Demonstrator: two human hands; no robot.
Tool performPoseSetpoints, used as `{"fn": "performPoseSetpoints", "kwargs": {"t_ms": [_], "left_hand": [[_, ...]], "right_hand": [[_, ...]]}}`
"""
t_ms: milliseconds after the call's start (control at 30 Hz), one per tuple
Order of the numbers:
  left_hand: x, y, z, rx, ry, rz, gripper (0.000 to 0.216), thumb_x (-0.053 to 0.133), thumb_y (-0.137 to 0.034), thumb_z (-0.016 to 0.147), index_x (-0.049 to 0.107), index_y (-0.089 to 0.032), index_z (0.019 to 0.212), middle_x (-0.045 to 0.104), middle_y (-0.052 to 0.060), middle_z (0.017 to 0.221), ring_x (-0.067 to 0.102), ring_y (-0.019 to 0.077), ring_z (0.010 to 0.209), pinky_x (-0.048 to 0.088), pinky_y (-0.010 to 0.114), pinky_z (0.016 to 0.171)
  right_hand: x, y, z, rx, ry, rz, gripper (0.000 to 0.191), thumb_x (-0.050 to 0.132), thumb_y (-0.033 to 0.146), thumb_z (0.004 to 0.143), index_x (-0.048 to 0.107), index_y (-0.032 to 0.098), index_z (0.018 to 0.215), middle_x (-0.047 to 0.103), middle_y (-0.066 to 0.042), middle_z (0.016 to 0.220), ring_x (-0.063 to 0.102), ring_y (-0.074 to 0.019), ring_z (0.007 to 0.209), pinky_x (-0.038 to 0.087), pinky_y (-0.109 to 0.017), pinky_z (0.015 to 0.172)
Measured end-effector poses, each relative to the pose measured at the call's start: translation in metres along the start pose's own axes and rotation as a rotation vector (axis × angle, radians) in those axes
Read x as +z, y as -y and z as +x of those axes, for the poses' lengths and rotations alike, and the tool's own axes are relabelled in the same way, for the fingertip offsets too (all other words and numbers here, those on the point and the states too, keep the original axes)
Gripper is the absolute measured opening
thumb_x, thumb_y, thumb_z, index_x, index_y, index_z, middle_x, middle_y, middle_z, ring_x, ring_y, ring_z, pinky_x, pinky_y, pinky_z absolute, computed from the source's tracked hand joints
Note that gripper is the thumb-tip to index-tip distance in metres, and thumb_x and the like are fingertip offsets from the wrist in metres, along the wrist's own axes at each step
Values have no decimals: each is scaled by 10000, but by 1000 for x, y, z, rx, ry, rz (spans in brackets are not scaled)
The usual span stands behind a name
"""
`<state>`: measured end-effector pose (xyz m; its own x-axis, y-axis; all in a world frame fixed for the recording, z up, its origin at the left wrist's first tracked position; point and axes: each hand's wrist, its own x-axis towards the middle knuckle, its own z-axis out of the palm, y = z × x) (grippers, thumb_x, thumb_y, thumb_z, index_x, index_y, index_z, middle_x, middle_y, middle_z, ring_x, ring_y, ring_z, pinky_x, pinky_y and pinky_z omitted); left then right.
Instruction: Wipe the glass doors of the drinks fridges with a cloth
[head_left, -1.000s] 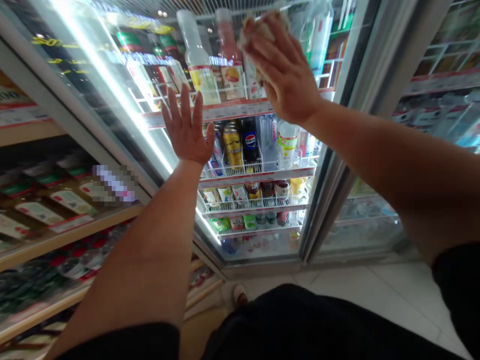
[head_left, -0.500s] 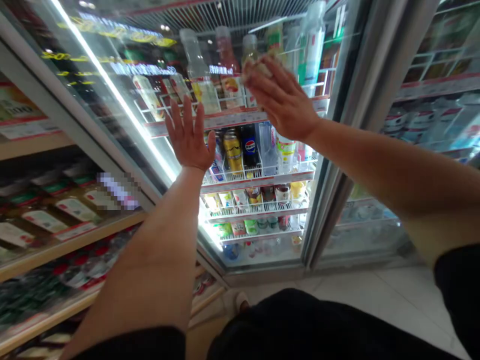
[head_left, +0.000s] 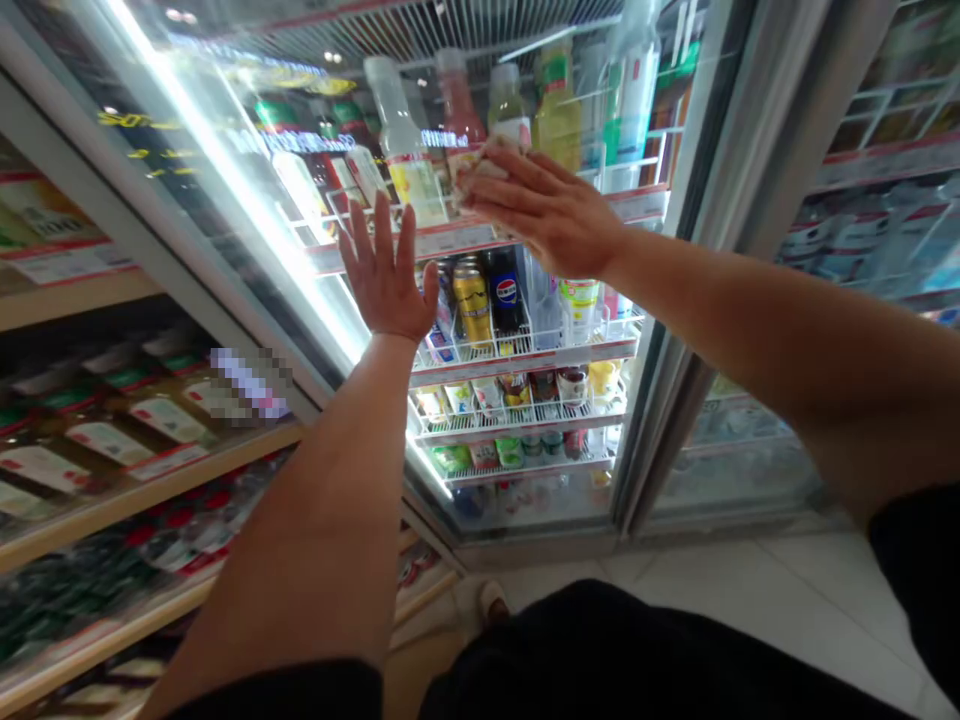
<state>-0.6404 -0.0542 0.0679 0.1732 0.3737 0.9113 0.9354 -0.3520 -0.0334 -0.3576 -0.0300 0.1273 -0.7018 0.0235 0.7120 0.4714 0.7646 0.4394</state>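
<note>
My left hand (head_left: 391,270) lies flat on the glass door (head_left: 517,515) of a drinks fridge, fingers spread, holding nothing. Up and to the right, my right hand (head_left: 559,215) presses a pale crumpled cloth (head_left: 486,168) against the same door. Its fingers stretch over the cloth, hiding part of it. Behind the glass, bottles line the upper shelf, among them a clear one with a yellow label (head_left: 412,175) and a reddish one (head_left: 457,105). A gold can (head_left: 472,305) and a dark blue Pepsi container (head_left: 507,290) stand one shelf lower.
On the left, wooden shelves (head_left: 255,445) hold rows of bottles. A metal frame (head_left: 679,370) separates this door from another fridge door on the right. Below are pale floor tiles (head_left: 750,610) and a shoe (head_left: 493,603). A bright light strip runs along the fridge's left side.
My right hand has slid a little left and down across the glass with the cloth. My left hand keeps its place on the door; the whole view has shifted slightly.
</note>
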Motion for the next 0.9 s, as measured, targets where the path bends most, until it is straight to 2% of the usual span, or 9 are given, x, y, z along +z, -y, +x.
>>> {"fn": "performPoseSetpoints", "kwargs": {"t_ms": [100,167,233,367,433,533,600,800,900], "left_hand": [[-4,-5,0,9,8,6,805,244,-701,980,342,-177,1584,153,18,1705,-100,190,1578,-99,472,1308],[-6,-6,0,11,16,0,809,252,-696,981,347,-163,1583,168,43,1702,-90,205,1580,-90,491,1310],[-6,-6,0,7,18,-4,808,258,-695,981,350,-162,1581,177,52,1700,-89,205,1580,-96,485,1309],[-4,-5,1,9,12,-9,797,263,-692,978,350,-174,1579,178,33,1701,-99,192,1578,-106,470,1307],[-3,-4,0,0,5,-23,778,278,-688,977,348,-202,1581,179,9,1700,-95,186,1578,-109,470,1308],[-2,-2,0,3,-2,-32,770,299,-686,974,353,-215,1580,186,4,1698,-87,191,1579,-110,481,1309],[-3,-2,0,11,5,-41,778,301,-681,979,348,-191,1582,181,30,1700,-87,207,1580,-114,498,1307],[-4,-3,-1,27,10,-9,803,246,-694,983,348,-158,1573,168,50,1704,-102,218,1571,-98,474,1310],[-4,-2,-2,43,-5,27,796,227,-692,991,358,-158,1568,180,50,1701,-97,207,1571,-78,465,1312]], "right_hand": [[0,-10,7,208,-195,-11,567,241,416,981,481,429,1494,361,180,1591,204,-137,1559,89,-310,1301],[4,-10,6,270,-258,-16,583,215,432,984,487,399,1499,357,164,1598,180,-141,1565,77,-311,1299],[8,-3,2,198,-185,1,585,210,382,1001,439,329,1536,341,116,1624,131,-141,1571,66,-356,1300],[5,12,1,-92,114,31,549,213,300,1040,385,253,1559,369,58,1626,149,-148,1566,123,-443,1301],[0,10,8,-58,105,10,547,231,294,1035,392,288,1557,358,76,1630,175,-154,1564,141,-436,1303],[-1,7,21,158,-77,-34,568,254,302,1009,399,335,1556,328,88,1644,151,-161,1571,115,-391,1303],[6,12,25,227,-123,-35,582,244,295,1003,382,339,1567,310,86,1654,106,-157,1577,91,-382,1304],[35,46,25,18,110,5,638,190,148,987,298,254,1607,243,41,1687,35,-152,1579,85,-423,1312],[39,47,26,25,86,50,657,244,175,976,244,299,1621,227,38,1691,87,-174,1577,105,-422,1306]]}}
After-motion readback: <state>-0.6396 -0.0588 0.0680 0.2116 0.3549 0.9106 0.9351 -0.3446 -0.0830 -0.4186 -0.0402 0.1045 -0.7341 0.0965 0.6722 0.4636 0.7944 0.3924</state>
